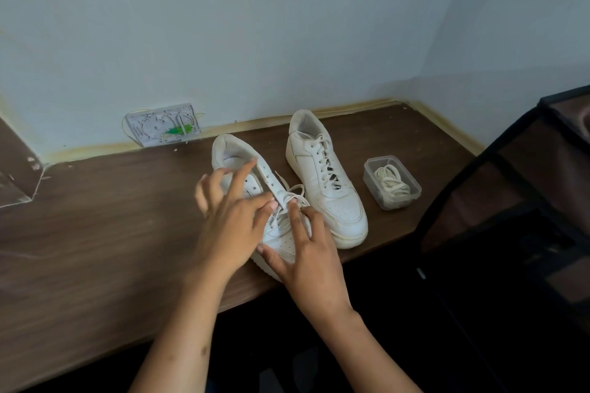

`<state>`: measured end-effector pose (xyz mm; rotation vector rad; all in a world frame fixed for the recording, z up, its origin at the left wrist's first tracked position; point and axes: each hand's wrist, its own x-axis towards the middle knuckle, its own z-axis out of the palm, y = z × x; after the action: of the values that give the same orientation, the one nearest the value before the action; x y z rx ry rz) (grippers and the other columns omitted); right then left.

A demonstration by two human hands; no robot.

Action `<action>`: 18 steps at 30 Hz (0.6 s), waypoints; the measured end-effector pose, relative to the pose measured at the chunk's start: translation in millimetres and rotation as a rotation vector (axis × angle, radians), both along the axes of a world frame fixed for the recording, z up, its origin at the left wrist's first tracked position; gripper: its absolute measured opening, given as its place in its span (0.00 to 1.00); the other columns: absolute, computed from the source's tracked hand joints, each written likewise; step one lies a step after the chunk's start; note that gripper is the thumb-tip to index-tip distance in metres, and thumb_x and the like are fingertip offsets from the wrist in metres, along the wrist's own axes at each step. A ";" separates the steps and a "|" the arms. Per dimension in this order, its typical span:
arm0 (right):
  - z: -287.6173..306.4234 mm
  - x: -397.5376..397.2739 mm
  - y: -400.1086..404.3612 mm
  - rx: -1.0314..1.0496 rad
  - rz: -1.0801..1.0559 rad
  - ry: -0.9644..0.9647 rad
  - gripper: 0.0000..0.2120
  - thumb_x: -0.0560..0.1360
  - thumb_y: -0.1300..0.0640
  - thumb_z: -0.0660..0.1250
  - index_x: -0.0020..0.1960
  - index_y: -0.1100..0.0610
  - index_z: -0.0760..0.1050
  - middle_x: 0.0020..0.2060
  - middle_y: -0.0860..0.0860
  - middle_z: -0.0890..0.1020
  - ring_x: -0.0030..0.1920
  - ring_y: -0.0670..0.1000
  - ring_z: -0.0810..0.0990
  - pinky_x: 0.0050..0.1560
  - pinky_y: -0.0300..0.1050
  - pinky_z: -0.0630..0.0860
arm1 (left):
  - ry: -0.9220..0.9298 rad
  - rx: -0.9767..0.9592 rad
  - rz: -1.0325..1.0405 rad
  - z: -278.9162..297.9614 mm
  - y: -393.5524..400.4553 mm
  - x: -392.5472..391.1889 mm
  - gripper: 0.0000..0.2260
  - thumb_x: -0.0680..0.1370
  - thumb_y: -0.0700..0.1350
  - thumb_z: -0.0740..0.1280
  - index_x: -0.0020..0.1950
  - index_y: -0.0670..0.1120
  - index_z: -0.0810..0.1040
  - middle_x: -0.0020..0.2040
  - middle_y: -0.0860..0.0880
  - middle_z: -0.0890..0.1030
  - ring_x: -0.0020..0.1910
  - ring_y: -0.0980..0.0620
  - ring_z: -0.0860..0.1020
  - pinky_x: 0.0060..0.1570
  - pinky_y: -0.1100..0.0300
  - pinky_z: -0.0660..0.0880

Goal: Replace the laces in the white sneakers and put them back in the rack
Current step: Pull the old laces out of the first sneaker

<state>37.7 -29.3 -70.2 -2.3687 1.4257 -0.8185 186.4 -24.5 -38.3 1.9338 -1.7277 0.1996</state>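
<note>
- Head view shows the near sneaker (pixel 255 188) lying on the brown shelf (pixel 95 233) directly under both hands, toe toward the person, its upper eyelets already bare.
- Old lace (pixel 295 198) is threaded only through the lowest eyelets; loose loops and one free end lie just beyond the fingertips.
- Left hand (pixel 230 217): fingers spread apart, thumb and forefinger close together at the eyelet flap beside the lace; whether they actually pinch it cannot be told.
- Right hand (pixel 306 252): fingers apart, laid flat over the toe box, steadying the shoe and clamped on nothing.
- Second sneaker (pixel 325 179) stands just beyond the right hand, touching or nearly touching the first, fully laced with its old lace.
- Clear container (pixel 392 182), further out on the right hand's side, holds coiled replacement laces (pixel 391 183), untouched.
- Dark rack (pixel 526 201) stands past the container, well apart from both hands.
- Judgement: early stage. One shoe is partly unlaced; finishing that removal, stripping the second, threading new laces into both and racking them all remain.
</note>
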 end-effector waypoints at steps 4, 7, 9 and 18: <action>-3.3 2.3 0.9 -0.039 -0.009 0.023 0.40 0.76 0.33 0.57 0.77 0.60 0.61 0.71 0.56 0.70 0.71 0.54 0.68 0.70 0.50 0.69 | 0.038 -0.212 0.015 8.3 -5.1 -1.3 0.05 0.71 0.46 0.76 0.39 0.57 0.85 0.67 0.56 0.75 0.63 0.44 0.65 0.66 0.44 0.58; -3.5 0.5 0.5 -0.039 0.003 0.059 0.41 0.77 0.33 0.55 0.78 0.60 0.56 0.75 0.56 0.65 0.74 0.52 0.64 0.74 0.45 0.60 | 0.240 -0.504 0.128 27.4 10.3 15.4 0.03 0.75 0.50 0.71 0.43 0.57 0.85 0.63 0.58 0.75 0.62 0.42 0.66 0.64 0.54 0.58; -3.2 0.2 -0.1 -0.009 0.029 0.068 0.42 0.77 0.31 0.52 0.80 0.58 0.51 0.78 0.54 0.59 0.77 0.51 0.58 0.75 0.41 0.52 | 0.330 -0.557 0.219 31.7 22.8 32.8 0.07 0.76 0.52 0.68 0.44 0.53 0.85 0.61 0.54 0.77 0.62 0.40 0.67 0.64 0.51 0.60; -4.4 3.7 -0.6 -0.033 -0.002 0.094 0.41 0.77 0.33 0.54 0.78 0.61 0.56 0.76 0.56 0.62 0.76 0.53 0.61 0.74 0.44 0.56 | 0.119 -0.279 0.086 16.5 12.2 29.3 0.11 0.73 0.62 0.65 0.49 0.61 0.84 0.68 0.56 0.74 0.62 0.43 0.64 0.60 0.55 0.56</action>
<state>41.4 -29.9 -74.6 -2.4607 1.4608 -0.7457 215.6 -12.3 -21.8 1.7781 -1.4572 0.3314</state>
